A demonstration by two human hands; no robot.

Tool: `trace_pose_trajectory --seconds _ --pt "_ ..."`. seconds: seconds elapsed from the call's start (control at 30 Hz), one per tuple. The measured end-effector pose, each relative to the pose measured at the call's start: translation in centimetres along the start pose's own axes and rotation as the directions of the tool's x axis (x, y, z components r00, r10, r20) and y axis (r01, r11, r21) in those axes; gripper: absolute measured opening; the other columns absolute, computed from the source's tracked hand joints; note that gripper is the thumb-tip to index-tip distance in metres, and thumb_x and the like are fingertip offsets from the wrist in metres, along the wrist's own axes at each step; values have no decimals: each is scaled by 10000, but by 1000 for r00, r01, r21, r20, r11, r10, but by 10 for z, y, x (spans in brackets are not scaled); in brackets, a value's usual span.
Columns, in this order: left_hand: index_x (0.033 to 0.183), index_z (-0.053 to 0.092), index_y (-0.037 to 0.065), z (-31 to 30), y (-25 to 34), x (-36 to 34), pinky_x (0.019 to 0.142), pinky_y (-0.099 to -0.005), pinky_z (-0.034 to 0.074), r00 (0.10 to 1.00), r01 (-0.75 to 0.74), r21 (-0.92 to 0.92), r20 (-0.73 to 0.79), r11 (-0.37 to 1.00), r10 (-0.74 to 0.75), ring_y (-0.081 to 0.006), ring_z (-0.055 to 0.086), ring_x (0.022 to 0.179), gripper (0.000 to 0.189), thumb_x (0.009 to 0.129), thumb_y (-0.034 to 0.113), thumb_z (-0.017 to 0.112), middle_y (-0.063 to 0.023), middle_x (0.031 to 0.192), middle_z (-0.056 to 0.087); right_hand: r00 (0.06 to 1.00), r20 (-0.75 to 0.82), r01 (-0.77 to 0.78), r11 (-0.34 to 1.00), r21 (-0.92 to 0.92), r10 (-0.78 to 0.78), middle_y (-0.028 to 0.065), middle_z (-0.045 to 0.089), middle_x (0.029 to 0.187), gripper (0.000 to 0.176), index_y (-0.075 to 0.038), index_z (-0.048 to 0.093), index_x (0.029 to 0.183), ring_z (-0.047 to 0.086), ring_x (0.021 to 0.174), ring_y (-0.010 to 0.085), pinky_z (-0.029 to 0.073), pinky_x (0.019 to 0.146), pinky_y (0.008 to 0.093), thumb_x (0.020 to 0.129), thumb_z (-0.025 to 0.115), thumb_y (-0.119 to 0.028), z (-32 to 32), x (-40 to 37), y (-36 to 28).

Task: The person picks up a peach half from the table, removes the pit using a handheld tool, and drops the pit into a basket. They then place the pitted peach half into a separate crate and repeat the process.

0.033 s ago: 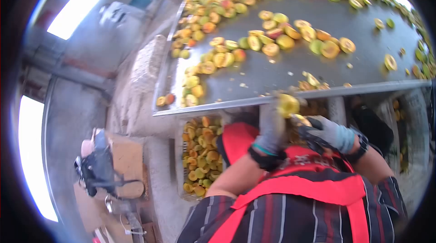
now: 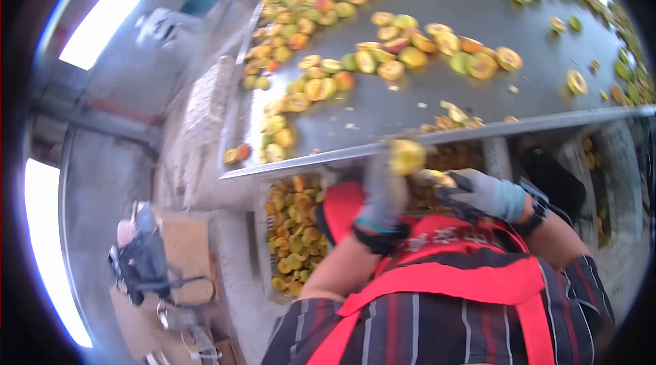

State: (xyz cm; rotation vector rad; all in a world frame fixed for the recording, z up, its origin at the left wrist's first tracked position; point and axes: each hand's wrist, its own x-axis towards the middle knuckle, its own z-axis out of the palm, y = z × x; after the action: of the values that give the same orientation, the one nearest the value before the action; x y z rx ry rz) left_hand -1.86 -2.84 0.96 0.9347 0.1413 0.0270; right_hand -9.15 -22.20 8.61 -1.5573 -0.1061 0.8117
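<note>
My left hand (image 2: 384, 191), in a light grey glove smeared by motion, is closed around a yellow peach half (image 2: 407, 157) just below the metal table's near edge. To its right, my right hand (image 2: 482, 195), in a grey glove with dark fingers, is curled inward. A pale yellow piece of fruit (image 2: 439, 178) shows at its fingertips; I cannot tell what else it grips. Both hands are over a crate of fruit (image 2: 456, 157), partly hidden by them, in front of my red apron (image 2: 437, 242).
Many halved peaches (image 2: 413, 58) lie in rows on the metal table (image 2: 383, 116). A crate of halves (image 2: 295, 235) stands below on the left, another crate (image 2: 618, 180) on the right. A dark bag (image 2: 143, 259) rests on cardboard at far left.
The whole view has shifted slightly, so the table and crates appear further left. My left hand with the peach half has moved a little away from my right hand.
</note>
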Motion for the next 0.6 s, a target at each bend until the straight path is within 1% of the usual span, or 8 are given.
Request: trace_pose_trajectory --seconds 0.03,0.07,0.1,0.13,0.2,0.37,0.43,0.6 --pt "1082 567 52 -15 51 -1 794 -306 455 661 528 -28 642 849 -389 -213 549 914 337 943 315 410 -119 978 600 997 -71 -36 958 -285 16 59 625 726 332 -74 581 1010 595 614 182 474 580 346 865 551 -371 2 -4 -11" --pt "1111 557 49 -43 98 6 722 -274 479 947 2 505 276 863 -163 -171 578 826 312 934 277 439 -89 943 616 987 -68 99 894 -436 -143 105 639 740 358 -45 586 959 623 633 248 480 590 368 853 555 -386 6 25 13" --pt "1107 567 39 -67 117 13 673 -280 492 902 -395 837 431 377 -12 -183 595 723 295 904 239 491 -93 911 630 989 -101 27 797 -604 -110 137 637 767 371 -45 585 947 621 672 293 481 626 392 848 547 -400 -3 18 31" --pt "1116 568 38 -15 149 -15 746 -334 482 918 -292 916 349 276 -187 -251 605 827 341 845 244 570 -120 972 625 989 -126 -43 656 -754 -81 168 636 795 385 -45 585 936 619 711 338 481 662 416 843 539 -415 -14 11 46" --pt "1106 576 38 -38 181 -11 793 -349 462 964 -202 888 106 -413 -244 -277 587 949 393 783 252 640 -149 1007 611 988 -153 -96 693 -715 -21 179 635 813 395 -45 585 925 614 743 352 477 689 425 838 533 -426 -22 -4 61" --pt "1159 551 42 20 151 58 818 -347 458 857 -510 854 494 -102 -149 -249 580 998 507 741 296 683 -161 1085 600 990 -142 -94 780 -619 6 203 626 842 400 -40 571 917 607 794 365 471 724 427 830 548 -429 -23 -2 58" --pt "1266 477 74 58 110 101 905 -349 422 887 -394 917 362 -58 -286 -273 539 1088 576 759 276 662 -170 1204 544 984 -180 -101 800 -592 -9 204 625 841 391 -44 567 926 605 790 369 470 722 429 830 555 -423 -23 -4 51" --pt "1327 397 94 77 -2 194 965 -378 380 707 -706 624 591 -335 -388 -314 440 1202 668 755 327 651 -196 1338 411 955 -287 -96 834 -543 -76 202 622 841 369 -62 561 942 596 783 378 464 720 426 834 567 -416 -27 -23 59"
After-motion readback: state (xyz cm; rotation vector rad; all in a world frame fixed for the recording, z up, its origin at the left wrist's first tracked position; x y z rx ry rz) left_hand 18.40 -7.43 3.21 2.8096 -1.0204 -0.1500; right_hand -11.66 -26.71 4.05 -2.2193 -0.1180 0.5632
